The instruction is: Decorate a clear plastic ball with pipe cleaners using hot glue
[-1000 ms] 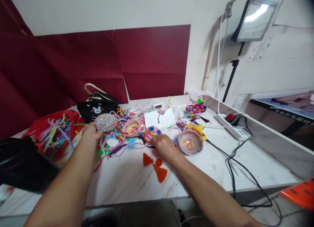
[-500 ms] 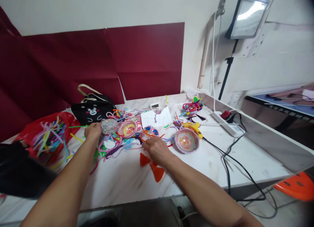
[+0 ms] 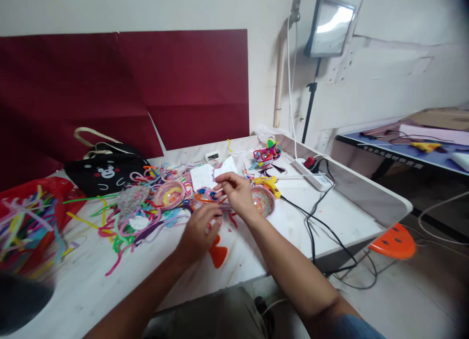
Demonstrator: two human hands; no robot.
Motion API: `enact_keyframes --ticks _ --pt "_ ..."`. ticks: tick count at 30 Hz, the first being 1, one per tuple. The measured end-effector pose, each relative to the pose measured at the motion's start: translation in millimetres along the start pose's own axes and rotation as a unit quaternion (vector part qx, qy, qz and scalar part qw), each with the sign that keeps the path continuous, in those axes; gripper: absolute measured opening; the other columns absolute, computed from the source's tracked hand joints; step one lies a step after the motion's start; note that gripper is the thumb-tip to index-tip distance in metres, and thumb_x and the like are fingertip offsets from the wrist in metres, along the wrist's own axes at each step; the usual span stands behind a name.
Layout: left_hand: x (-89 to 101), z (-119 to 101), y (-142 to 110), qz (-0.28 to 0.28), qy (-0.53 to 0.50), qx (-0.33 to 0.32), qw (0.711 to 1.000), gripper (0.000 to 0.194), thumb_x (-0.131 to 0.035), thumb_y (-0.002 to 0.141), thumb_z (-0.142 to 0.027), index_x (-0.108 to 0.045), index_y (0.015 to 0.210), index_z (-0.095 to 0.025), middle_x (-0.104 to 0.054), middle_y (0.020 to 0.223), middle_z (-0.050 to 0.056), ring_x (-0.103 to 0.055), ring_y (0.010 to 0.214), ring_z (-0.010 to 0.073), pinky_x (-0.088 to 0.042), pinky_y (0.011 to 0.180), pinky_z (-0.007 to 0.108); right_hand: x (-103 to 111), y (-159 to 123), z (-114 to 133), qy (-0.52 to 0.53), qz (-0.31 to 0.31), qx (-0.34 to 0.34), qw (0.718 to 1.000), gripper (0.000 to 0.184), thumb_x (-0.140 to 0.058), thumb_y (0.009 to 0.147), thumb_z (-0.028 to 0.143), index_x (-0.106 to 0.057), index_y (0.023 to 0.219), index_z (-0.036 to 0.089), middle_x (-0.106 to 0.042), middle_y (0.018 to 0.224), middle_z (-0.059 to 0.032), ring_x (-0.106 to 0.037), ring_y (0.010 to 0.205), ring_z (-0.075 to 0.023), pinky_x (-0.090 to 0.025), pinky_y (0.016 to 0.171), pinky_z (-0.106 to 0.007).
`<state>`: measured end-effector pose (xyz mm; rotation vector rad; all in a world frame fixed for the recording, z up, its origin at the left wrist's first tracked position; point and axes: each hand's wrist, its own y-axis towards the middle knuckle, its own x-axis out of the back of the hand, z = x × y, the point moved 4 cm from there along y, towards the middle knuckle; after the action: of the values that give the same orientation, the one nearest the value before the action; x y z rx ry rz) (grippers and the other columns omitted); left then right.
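Observation:
My left hand [image 3: 200, 227] hovers low over the white table [image 3: 286, 231] with its fingers curled, just above an orange cone [image 3: 219, 255]. My right hand [image 3: 236, 195] is raised a little beyond it, thumb and fingers pinched together at the tips. What either hand grips is too small to make out. Between them lies a small round pipe-cleaner piece with blue spots [image 3: 205, 197]. A colourful coiled bowl [image 3: 264, 202] sits just right of my right hand. A clear glittery ball [image 3: 130, 199] rests alone on the heap of pipe cleaners [image 3: 146, 217] at the left.
A pink coiled bowl [image 3: 169, 194], white paper [image 3: 210, 173], a yellow glue gun [image 3: 267, 182] with its black cable, a power strip [image 3: 311, 172] and a colourful figure [image 3: 267, 153] lie farther back. A black bag [image 3: 102, 170] and red bag [image 3: 25, 217] sit left. An orange stool [image 3: 395, 240] stands right.
My left hand has let go of the glittery ball and moved right to the table's middle. My right hand has lifted off the table and pinched its fingers. The view has swung right.

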<state>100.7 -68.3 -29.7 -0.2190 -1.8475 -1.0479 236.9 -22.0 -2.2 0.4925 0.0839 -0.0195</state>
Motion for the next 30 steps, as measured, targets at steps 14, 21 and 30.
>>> enact_keyframes --ticks 14,21,30 --pt "-62.1 31.4 9.3 0.199 0.141 -0.112 0.963 0.044 -0.045 0.097 -0.043 -0.053 0.138 -0.029 -0.042 0.153 0.013 -0.042 0.138 0.033 -0.033 0.112 0.058 135.6 -28.9 -9.1 -0.586 0.091 -0.155 0.79 0.033 -0.057 0.087 0.026 -0.062 0.118 0.015 -0.07 0.108 -0.0148 -0.065 0.095 -0.0269 -0.045 0.078 -0.032" --pt "-39.0 93.1 0.7 0.137 0.193 -0.104 0.966 0.041 -0.038 0.097 -0.037 -0.066 0.123 -0.02 -0.065 0.128 0.014 -0.056 0.126 0.0292 -0.036 0.113 0.051 139.7 -33.9 -7.8 -0.55 0.081 -0.173 0.813 0.024 -0.048 0.087 0.014 -0.065 0.104 0.017 -0.074 0.096 -0.0105 -0.067 0.085 -0.0207 -0.042 0.07 -0.025" --pt "-53.1 -11.2 9.4 0.189 0.069 -0.158 0.967 0.045 -0.04 0.097 -0.045 -0.056 0.135 -0.028 -0.053 0.145 0.01 -0.049 0.133 0.0298 -0.037 0.111 0.054 207.5 -38.7 12.9 -0.46 -0.004 -0.198 0.865 0.026 -0.046 0.086 0.017 -0.063 0.105 0.015 -0.069 0.074 -0.0029 -0.059 0.048 -0.0115 -0.043 0.054 -0.022"
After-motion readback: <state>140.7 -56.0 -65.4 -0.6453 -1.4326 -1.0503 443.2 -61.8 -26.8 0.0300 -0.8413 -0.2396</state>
